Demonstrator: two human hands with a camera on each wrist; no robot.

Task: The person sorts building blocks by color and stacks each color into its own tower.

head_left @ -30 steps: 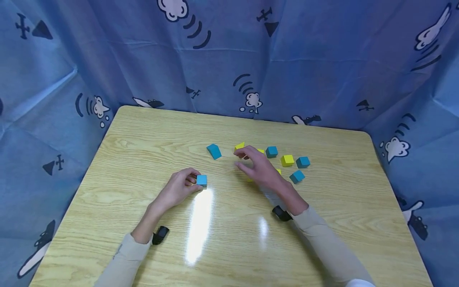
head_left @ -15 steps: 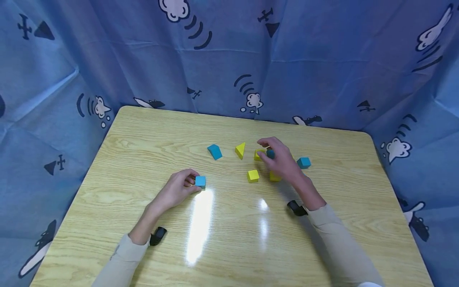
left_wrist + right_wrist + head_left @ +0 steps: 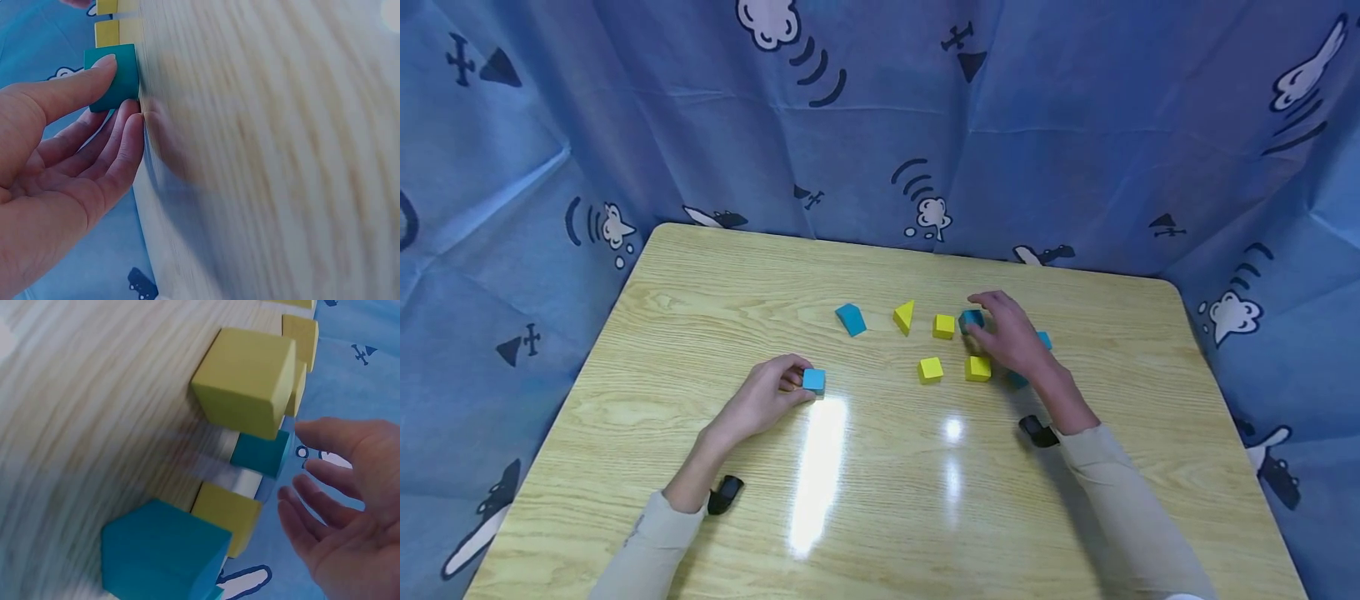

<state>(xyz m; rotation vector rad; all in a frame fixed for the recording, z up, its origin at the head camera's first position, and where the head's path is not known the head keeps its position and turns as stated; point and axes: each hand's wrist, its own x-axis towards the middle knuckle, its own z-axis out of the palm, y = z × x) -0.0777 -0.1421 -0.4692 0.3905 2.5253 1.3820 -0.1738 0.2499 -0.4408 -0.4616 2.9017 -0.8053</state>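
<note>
My left hand (image 3: 760, 398) pinches a blue cube (image 3: 814, 381) low over the left-middle of the table. In the left wrist view the thumb lies on the near face of that cube (image 3: 125, 81), with the other fingers below and behind it. My right hand (image 3: 1013, 340) reaches over the blocks with relaxed, slightly bent fingers and holds nothing. Its thumb and fingertips are nearest to a second blue cube (image 3: 968, 320), partly covered in the head view. The right wrist view shows a gap between this hand (image 3: 356, 506) and the same blue cube (image 3: 259, 453).
Yellow cubes (image 3: 930, 370) stand in the middle, one of them (image 3: 977, 368) just below the right hand. Farther back are a yellow triangular block (image 3: 905, 317) and an angled blue block (image 3: 851, 319). The right forearm partly hides another blue cube (image 3: 1017, 380). A blue patterned curtain (image 3: 865, 125) surrounds the table.
My right hand has moved right across the blocks, uncovering the yellow triangle and yellow cubes. My left hand has shifted slightly left, still pinching its blue cube.
</note>
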